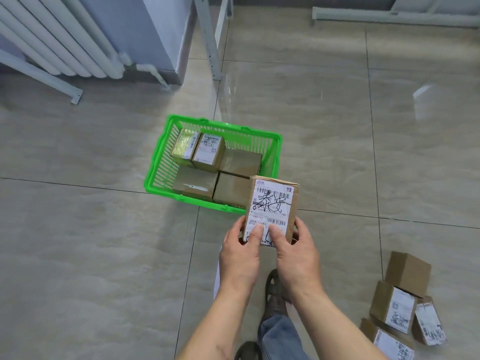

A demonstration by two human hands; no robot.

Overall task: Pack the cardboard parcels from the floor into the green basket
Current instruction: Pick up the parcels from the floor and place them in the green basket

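A flat cardboard parcel point(272, 203) with a white shipping label is held in the air just in front of the green basket point(161, 162). My left hand point(241, 253) grips its near left corner, thumb on the label. My right hand point(296, 253) grips the near right corner the same way. The basket stands on the tiled floor and holds several brown parcels point(197, 183), two of them standing taller at the back left. More parcels point(400, 302) lie in a loose heap on the floor at the lower right.
A white radiator point(52, 37) and its foot stand at the far left. Grey metal rack legs point(210, 37) rise behind the basket, and a rail point(389, 18) lies at the far right. My shoes and a trouser leg point(278, 331) are below my hands.
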